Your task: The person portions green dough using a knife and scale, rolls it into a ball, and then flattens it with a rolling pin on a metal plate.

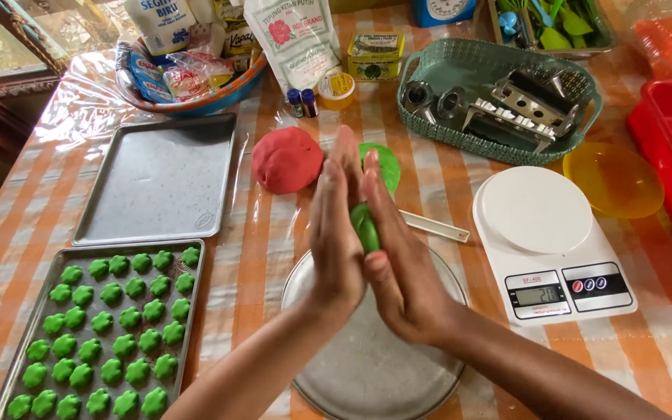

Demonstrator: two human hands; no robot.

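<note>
Left hand (336,233) and right hand (398,264): palms flat, pressed together upright, fingers pointing away from the body. Sandwiched betw. them: small green dough piece (365,227), long axis running along the fingers, equally near both. Hands sit above round grey metal plate (367,365). Red dough ball (287,159) just beyond, left side. White digital scale (546,241) to the right.

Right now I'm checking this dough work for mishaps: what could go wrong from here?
The green dough is pressed between the left hand and right hand; it could squeeze out and land on the round tray or the cloth. The forearms hang close to the tray of green shapes and the scale, so a wide elbow swing might knock them.
</note>
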